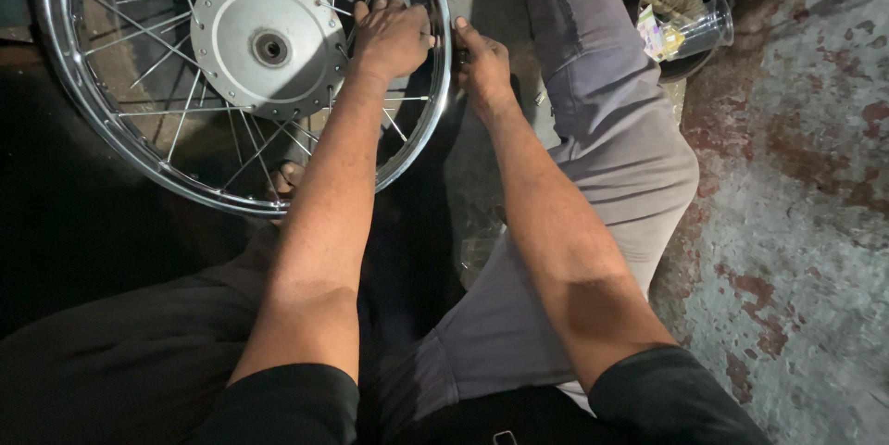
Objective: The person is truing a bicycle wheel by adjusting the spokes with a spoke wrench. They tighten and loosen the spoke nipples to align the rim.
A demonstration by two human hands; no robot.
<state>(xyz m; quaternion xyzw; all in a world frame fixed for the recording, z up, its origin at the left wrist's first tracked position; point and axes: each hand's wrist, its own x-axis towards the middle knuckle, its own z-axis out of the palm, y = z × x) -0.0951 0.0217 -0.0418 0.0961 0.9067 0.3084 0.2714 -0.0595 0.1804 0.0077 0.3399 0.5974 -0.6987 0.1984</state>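
A chrome spoked wheel (83, 102) with a grey round hub (269, 42) lies flat on the floor at the upper left. My left hand (389, 37) rests over the spokes just inside the right part of the rim, fingers curled on them. My right hand (483, 65) is on the outside of the same rim section, thumb pressed to the chrome edge, fingers closed on something small that I cannot make out. Both forearms reach up from the bottom of the view.
My leg in grey trousers (611, 130) stretches along the right of the wheel. A clear plastic cup (694, 33) lies tipped against a dark bowl (690, 65) at the upper right. Stained concrete floor (796, 223) fills the right side. A toe (287, 178) shows under the rim.
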